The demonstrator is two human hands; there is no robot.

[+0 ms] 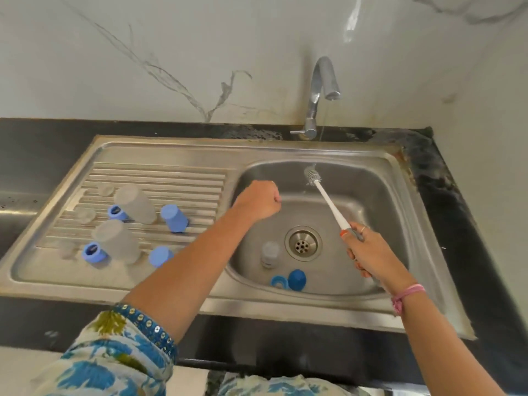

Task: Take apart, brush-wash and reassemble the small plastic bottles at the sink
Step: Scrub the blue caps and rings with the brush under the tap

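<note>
Overhead, a pale marble-veined wall (200,52) rises behind a black stone counter (471,224) that frames a steel sink (171,150). The sink has a ribbed drainboard (154,181) on its left half and a basin (380,195) on its right half, with a round drain (303,243) in the basin floor. A chrome tap (320,90) stands at the sink's back edge, and a thin stream falls from it toward the basin's back wall.

The person's left arm, in a blue floral sleeve (114,352), crosses over the drainboard's front right corner, partly covering a blue cap (160,256) there. The left hand (258,200) hovers over the basin's left rim with fingers curled into a fist, holding nothing that can be seen. The right hand (368,252) is over the basin's right side, fingers wrapped round the handle of a white bottle brush (328,201) whose bristle head reaches up under the stream near the back wall.

On the drainboard stand two frosted bottle bodies, one (135,204) toward the middle and one (115,241) nearer the front edge, each with a blue ring piece (117,212) (93,252) just beside it. Another blue cap (174,218) stands to the right of them, and small clear pieces (85,215) lie near the left edge.

In the basin, a small frosted bottle (270,254) stands just left of the drain, and a dark blue cap (297,279) and a blue ring (278,281) lie near the front wall.
</note>
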